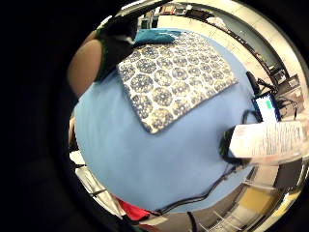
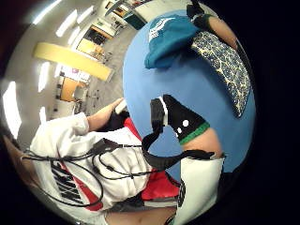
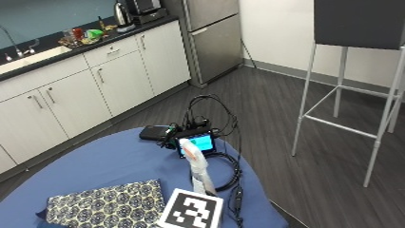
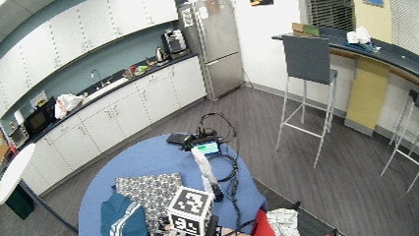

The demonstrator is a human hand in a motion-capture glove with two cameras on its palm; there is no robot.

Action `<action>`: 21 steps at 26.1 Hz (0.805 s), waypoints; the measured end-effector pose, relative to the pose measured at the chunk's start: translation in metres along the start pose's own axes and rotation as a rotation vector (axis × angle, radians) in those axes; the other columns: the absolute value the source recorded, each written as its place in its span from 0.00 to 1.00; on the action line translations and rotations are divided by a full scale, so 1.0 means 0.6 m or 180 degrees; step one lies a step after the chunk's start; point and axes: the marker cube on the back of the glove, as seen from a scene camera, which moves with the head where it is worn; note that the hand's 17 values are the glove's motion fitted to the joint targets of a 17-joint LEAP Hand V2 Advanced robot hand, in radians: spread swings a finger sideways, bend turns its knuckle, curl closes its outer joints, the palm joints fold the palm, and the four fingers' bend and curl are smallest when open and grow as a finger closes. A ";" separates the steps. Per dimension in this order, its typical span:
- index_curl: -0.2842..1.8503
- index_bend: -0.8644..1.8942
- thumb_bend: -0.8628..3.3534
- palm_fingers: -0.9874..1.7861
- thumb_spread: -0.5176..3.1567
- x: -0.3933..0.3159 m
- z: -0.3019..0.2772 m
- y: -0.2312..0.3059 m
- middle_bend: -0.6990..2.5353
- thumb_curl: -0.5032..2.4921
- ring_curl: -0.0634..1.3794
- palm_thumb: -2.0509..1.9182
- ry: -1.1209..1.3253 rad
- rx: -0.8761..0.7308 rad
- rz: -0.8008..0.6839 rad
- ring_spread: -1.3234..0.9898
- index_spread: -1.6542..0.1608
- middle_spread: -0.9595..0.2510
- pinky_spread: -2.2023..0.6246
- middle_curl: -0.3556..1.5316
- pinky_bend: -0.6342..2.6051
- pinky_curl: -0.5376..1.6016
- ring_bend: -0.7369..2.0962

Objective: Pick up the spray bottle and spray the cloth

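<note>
The spray bottle (image 3: 197, 166), white with an orange top, is up in the air over the right part of the blue table (image 3: 120, 161), tilted a little. In the little finger side view its labelled body (image 1: 270, 140) lies close to my palm, and a black part of my right hand (image 1: 226, 145) curls round one end. The outside views hide the hand itself. A patterned blue and cream cloth (image 3: 104, 205) lies flat on the table to the bottle's left (image 1: 174, 77), well below my palm.
A teal garment (image 4: 121, 216) lies beside the cloth. The person's other hand (image 2: 180, 122), in a black glove with a green cuff, rests near the table's edge. A small lit screen (image 3: 197, 141), a black box (image 3: 152, 132) and looped cables (image 3: 231, 176) occupy the table's far right.
</note>
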 end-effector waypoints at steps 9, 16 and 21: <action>0.25 0.35 0.24 0.62 0.44 0.049 -0.070 0.066 0.32 0.25 0.19 0.66 -0.0177 0.0694 0.0185 0.57 0.72 0.76 0.84 0.35 0.32 0.35 0.35; 0.24 0.34 0.21 0.64 0.44 0.157 -0.150 0.061 0.33 0.24 0.23 0.63 -0.0749 0.1340 0.0624 0.56 0.72 0.76 0.83 0.36 0.33 0.37 0.37; 0.24 0.34 0.20 0.66 0.43 0.249 -0.144 0.051 0.33 0.25 0.24 0.62 -0.1143 0.1506 0.1121 0.56 0.73 0.75 0.82 0.37 0.33 0.37 0.39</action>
